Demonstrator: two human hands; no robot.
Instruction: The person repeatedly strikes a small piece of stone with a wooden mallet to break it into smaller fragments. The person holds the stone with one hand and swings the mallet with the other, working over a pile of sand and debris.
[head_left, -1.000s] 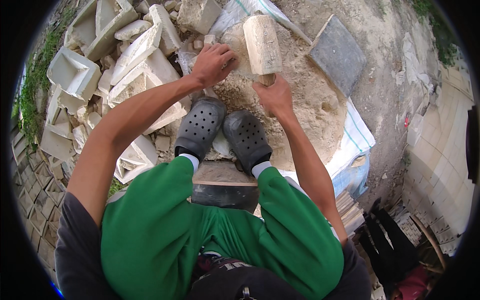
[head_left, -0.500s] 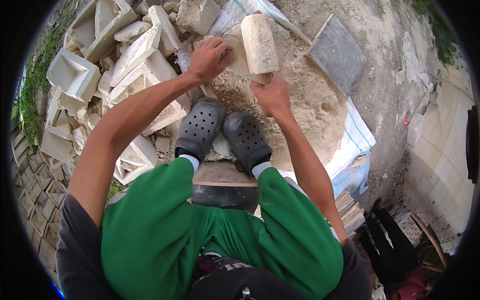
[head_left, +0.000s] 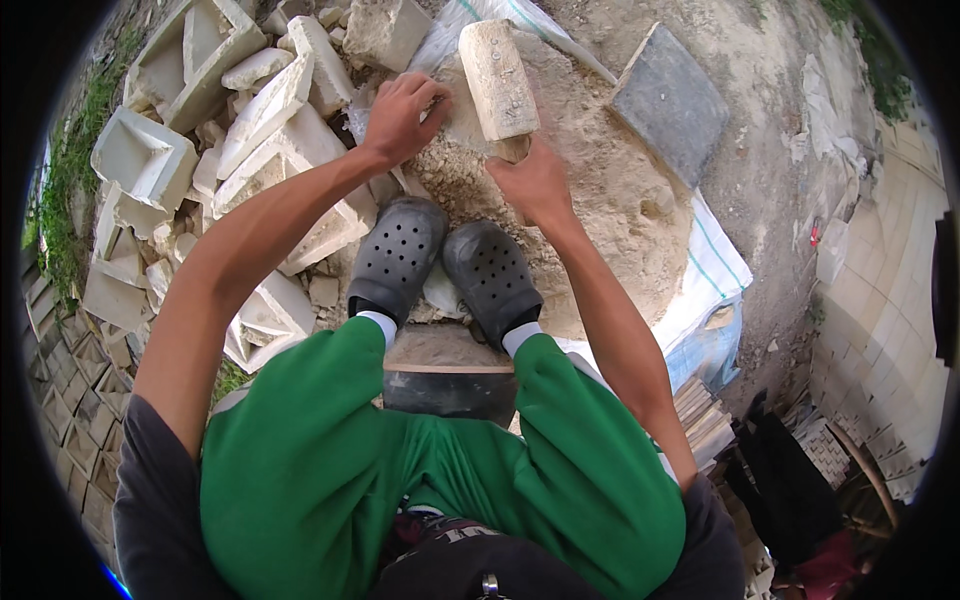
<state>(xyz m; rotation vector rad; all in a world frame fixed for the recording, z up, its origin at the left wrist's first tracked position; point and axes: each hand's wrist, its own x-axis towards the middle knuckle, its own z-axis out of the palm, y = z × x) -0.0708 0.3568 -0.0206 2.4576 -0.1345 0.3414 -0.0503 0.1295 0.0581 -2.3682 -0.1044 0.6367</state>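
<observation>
My right hand (head_left: 537, 182) is closed around the handle of a pale, dust-coated wooden mallet (head_left: 499, 82), whose blocky head is raised above the powder. My left hand (head_left: 403, 117) hovers left of the mallet head, over the edge of the heap; its fingers are bent and apart, and I see nothing in them, though the palm side is hidden. Below both hands, crumbled beige powder (head_left: 600, 235) with small lumps covers a white woven sheet (head_left: 715, 255) with blue-green stripes.
Broken, box-shaped plaster pieces (head_left: 150, 155) pile up at the left. A flat grey slab (head_left: 670, 105) lies at the far right of the powder. My grey clogs (head_left: 398, 250) stand at the near edge, before a black-sided container (head_left: 450, 393). Another person's dark-clothed legs (head_left: 790, 480) show lower right.
The mallet and my right hand have shifted slightly left and farther away. My left hand has moved a little left. The person at the lower right has changed leg position.
</observation>
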